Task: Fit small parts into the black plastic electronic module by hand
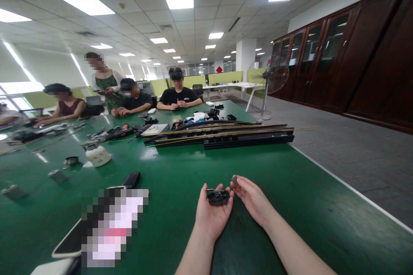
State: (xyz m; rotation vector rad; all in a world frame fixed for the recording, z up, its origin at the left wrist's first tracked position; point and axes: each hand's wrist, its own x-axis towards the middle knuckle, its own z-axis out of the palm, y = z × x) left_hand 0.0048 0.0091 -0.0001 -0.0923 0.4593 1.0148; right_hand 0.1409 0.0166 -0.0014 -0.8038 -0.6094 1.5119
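Cradled in the palm and curled fingers of my left hand is a small black plastic part, with a thin light wire along its top edge. My right hand, just to the right of it, pinches a small grey metal piece between thumb and fingertips. That piece looks like a tiny motor, but it is too small to tell for sure. Both hands are raised over the near part of the green table, their fingertips close together.
Long black rails with thin brass-coloured rods lie across the table ahead. To the left are a phone-like device, a white jar and metal cylinders. Several people sit or stand beyond. A fan stands past the table's right edge.
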